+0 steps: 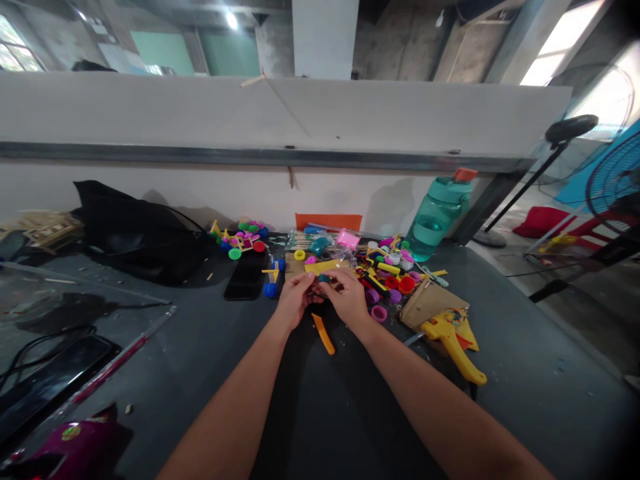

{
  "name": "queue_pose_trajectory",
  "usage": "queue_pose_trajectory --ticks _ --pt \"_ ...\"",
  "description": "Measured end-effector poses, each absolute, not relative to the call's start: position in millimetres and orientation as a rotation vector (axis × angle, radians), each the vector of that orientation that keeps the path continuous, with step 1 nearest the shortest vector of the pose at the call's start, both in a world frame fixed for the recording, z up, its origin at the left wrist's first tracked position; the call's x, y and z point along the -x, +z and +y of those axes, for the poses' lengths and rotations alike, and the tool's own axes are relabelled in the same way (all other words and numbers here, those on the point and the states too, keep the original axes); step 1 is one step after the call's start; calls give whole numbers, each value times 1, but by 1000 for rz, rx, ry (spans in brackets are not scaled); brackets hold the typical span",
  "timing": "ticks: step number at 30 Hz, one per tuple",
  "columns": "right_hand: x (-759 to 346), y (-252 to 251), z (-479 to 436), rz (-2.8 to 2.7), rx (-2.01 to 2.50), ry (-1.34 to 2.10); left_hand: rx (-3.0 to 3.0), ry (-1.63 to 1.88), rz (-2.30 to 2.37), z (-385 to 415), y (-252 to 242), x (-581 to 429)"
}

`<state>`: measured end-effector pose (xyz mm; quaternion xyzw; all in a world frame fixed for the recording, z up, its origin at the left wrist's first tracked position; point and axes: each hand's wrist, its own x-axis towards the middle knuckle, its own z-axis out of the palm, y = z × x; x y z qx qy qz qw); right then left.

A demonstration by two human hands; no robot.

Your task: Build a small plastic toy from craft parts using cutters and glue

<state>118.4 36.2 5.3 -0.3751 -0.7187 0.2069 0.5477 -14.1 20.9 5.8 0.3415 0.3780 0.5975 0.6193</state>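
Note:
My left hand (297, 298) and my right hand (347, 298) meet above the dark table, with their fingertips pinching a small teal plastic cap (325, 279). Just behind it lies a flat yellow craft stick (320, 267). An orange plastic blade (323, 333) rests below my hands. To the right spreads a heap of coloured plastic caps and sticks (385, 275). On the left, a blue cap-and-stick piece (271, 281) sits next to a black phone (245, 275), and a small toy cart of sticks and caps (239, 244) stands behind them.
A yellow glue gun (450, 343) lies on a cardboard piece (430, 303) at right. Behind stand a teal water bottle (437, 217) and an orange card (329, 222). A black bag (135, 230) sits at far left, against a white wall. A fan (615, 180) stands at right.

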Motion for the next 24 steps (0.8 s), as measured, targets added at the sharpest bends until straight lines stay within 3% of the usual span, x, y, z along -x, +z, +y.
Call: queue_pose_trajectory --ticks 24 --pt "-117 8 34 -1720 875 493 -802 1347 880 22 4 14"
